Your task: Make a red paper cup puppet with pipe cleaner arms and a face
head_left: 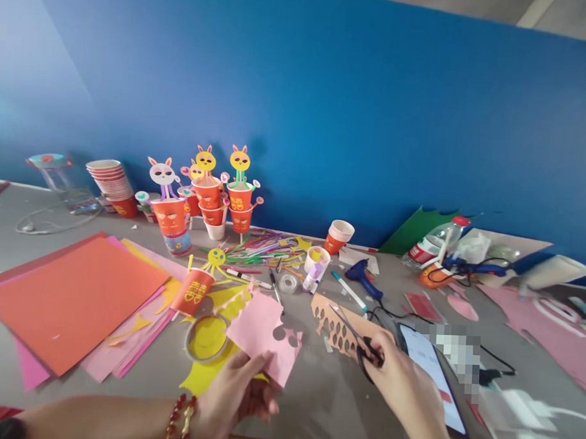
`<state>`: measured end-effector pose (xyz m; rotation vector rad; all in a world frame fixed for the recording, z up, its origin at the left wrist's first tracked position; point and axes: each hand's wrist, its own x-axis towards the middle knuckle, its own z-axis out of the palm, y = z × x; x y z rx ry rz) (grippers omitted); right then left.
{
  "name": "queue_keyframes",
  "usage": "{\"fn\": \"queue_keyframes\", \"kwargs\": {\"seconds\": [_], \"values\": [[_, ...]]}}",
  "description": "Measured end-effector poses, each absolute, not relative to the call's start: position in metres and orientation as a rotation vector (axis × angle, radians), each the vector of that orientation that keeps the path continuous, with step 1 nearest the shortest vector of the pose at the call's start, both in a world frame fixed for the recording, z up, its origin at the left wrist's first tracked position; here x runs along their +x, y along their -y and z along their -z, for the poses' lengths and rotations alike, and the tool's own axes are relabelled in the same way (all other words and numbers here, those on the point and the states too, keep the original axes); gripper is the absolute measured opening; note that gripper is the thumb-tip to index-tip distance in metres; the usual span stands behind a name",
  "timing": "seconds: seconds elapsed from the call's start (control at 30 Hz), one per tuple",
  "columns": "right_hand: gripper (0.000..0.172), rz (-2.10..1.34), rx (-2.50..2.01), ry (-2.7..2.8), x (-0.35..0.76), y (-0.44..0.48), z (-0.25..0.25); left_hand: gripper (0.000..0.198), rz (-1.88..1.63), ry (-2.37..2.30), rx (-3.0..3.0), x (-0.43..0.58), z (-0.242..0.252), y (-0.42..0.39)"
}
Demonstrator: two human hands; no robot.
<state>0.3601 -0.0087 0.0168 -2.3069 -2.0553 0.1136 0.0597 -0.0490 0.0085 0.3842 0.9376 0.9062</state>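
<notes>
The left hand (249, 383), thumb against fingers, pinches the pink paper (257, 319) by its near edge; right of it, apart, the right hand (397, 375) curls around the scissors (371, 357).

A person's left hand (243, 387) holding cut pink paper (258, 321), right hand (396, 370) holding black-handled scissors (365, 345), red bunny cups (240, 198) behind

A blue wall (326, 105) backs the gray table (325, 400).

Craft workspace (glue gun (361, 274), cut paper (257, 321)).
</notes>
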Motion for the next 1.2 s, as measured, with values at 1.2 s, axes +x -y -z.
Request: {"fn": "queue_keyframes", "kwargs": {"seconds": [1.2], "values": [[0.022, -0.384, -2.169, 2.284, 0.34, -0.057, -0.058, 0.038, -0.365, -0.903, 2.694, -0.012, 0.006, 0.003]]}}
